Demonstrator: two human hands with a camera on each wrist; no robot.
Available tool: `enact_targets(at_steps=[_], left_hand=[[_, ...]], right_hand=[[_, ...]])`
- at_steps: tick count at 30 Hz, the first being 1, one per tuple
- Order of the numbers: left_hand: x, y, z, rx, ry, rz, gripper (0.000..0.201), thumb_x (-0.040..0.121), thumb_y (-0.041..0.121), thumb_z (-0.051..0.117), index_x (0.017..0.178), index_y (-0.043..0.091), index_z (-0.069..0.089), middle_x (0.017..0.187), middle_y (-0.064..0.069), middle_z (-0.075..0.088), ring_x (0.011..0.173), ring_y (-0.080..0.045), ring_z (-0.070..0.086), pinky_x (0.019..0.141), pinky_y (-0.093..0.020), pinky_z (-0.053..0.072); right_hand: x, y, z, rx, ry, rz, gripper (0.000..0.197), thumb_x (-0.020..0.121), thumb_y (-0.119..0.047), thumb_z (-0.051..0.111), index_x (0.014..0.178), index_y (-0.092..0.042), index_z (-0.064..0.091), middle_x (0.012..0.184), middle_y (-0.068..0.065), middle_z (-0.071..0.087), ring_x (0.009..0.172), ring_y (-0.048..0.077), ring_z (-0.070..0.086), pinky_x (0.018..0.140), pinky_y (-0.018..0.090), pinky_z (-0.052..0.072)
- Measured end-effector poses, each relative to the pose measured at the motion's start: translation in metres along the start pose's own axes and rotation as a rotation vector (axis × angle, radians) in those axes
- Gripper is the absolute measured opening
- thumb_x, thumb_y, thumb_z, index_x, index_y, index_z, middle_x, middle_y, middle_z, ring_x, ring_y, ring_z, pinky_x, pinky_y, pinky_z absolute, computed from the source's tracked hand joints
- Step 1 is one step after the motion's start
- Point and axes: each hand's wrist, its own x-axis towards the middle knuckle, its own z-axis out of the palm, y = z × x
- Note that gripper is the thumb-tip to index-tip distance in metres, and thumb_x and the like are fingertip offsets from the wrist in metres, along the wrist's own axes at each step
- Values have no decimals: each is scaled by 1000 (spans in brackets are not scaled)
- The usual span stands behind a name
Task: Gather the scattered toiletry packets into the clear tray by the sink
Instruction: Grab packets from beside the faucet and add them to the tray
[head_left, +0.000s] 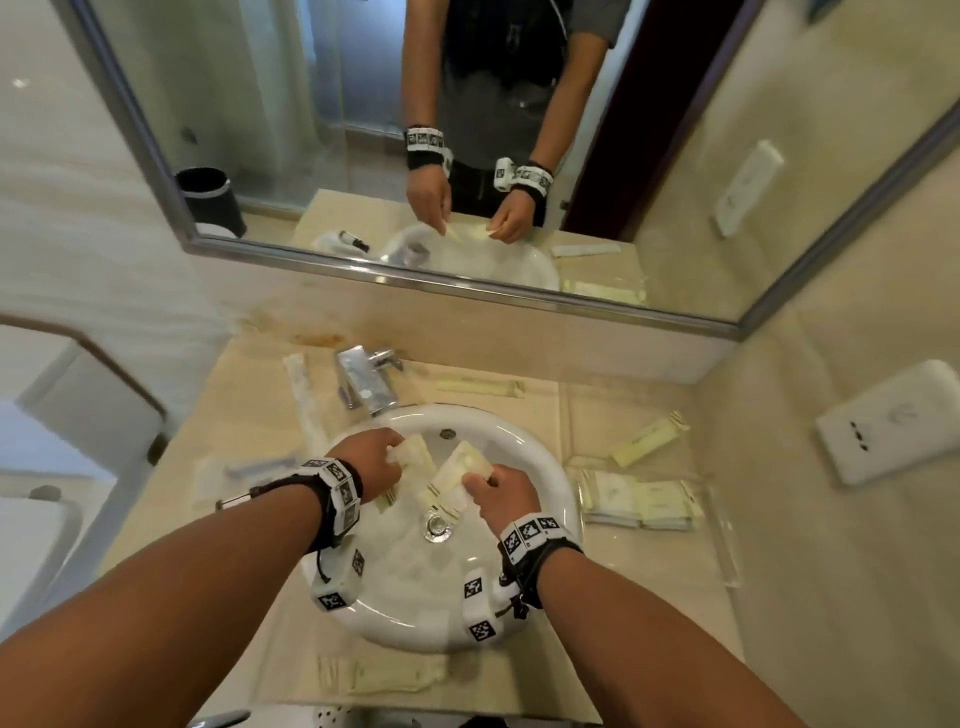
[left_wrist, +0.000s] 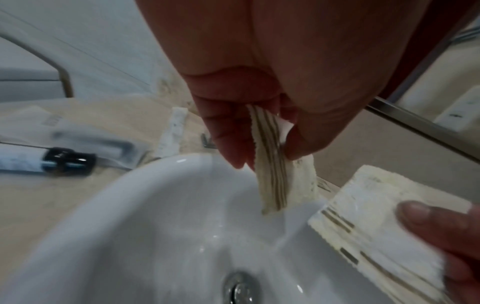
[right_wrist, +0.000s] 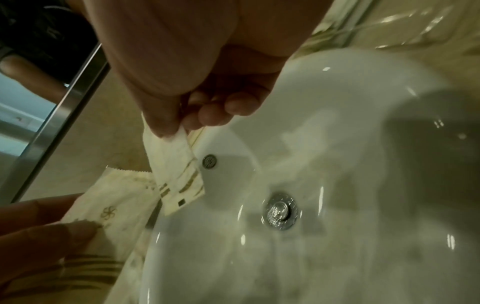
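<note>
Both hands hang over the white sink (head_left: 524, 452). My left hand (head_left: 376, 460) pinches a cream packet with gold stripes (head_left: 415, 452) (left_wrist: 272, 168), which dangles above the basin. My right hand (head_left: 498, 493) pinches a second cream packet (head_left: 460, 475) (right_wrist: 176, 170) between thumb and fingers. The clear tray (head_left: 722, 525) lies on the counter right of the sink and holds several cream packets (head_left: 639, 499). More packets lie loose: one (head_left: 649, 439) behind the tray, one (head_left: 480, 387) behind the sink, one (head_left: 384, 675) at the counter's front edge.
A chrome faucet (head_left: 366, 382) stands behind the basin. A long white wrapped item (head_left: 304, 400) and a clear packet with a toothbrush and small tube (left_wrist: 46, 160) lie left of the sink. The mirror (head_left: 415, 130) rises at the back; a white wall outlet (head_left: 893, 421) sits at right.
</note>
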Motion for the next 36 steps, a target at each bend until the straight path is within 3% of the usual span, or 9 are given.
enact_targets(at_steps=[6,10,14,17,20,22,26,31,36], left_hand=[[13,64,39,22,-91,90,42,88,21,53,129,28,56,128,-1,62,112,-22,58,93,-31,48],[22,106,63,56,-150,140,40,91,19,47,130,25,56,126,-2,63,111,-23,59,92,-31,47],[30,144,86,55,-159,191,40,94,19,43,132,22,55,131,-4,61,117,-23,56,96,-31,44],[35,170,102,57,-187,213,42,96,20,42,136,21,52,137,-4,57,123,-24,53,101,-32,42],[40,196,119,61,-216,235,41,95,20,41,134,22,53,133,-5,60,117,-24,56,94,-29,43],[42,212,129,57,-222,248,40,96,20,42,134,23,53,129,-5,61,113,-23,58,89,-27,44],[45,240,145,72,-213,281,41,96,21,43,136,22,50,129,-6,61,114,-24,59,90,-28,45],[51,258,155,75,-218,275,39,97,19,42,134,20,52,125,-7,63,110,-24,60,83,-26,43],[58,262,162,57,-224,216,37,97,16,39,130,22,55,113,-4,68,92,-19,61,73,-23,41]], right_hand=[[0,57,-51,106,175,119,40,73,-53,62,61,-19,47,58,3,49,53,20,45,57,30,40],[-3,94,-91,172,270,205,33,87,-35,59,64,-13,52,62,6,54,57,20,48,58,30,41],[-1,134,-131,246,316,322,22,89,-19,52,70,-8,54,65,12,51,60,21,46,58,31,39],[-1,157,-158,347,356,397,23,90,-19,53,71,-8,55,65,12,53,53,20,46,52,29,39],[1,175,-181,444,405,434,25,91,-21,56,70,-8,57,61,11,54,45,19,45,45,26,37],[3,185,-193,501,437,456,26,91,-20,55,67,-9,58,58,9,54,44,19,44,44,27,36],[15,200,-211,587,485,509,29,92,-21,54,66,-8,58,53,6,53,44,19,42,46,29,34],[33,210,-217,678,472,568,27,93,-21,52,70,-8,60,51,4,53,43,18,43,46,25,32],[45,212,-219,679,396,568,25,96,-19,54,82,-2,67,58,5,58,42,16,46,43,22,34]])
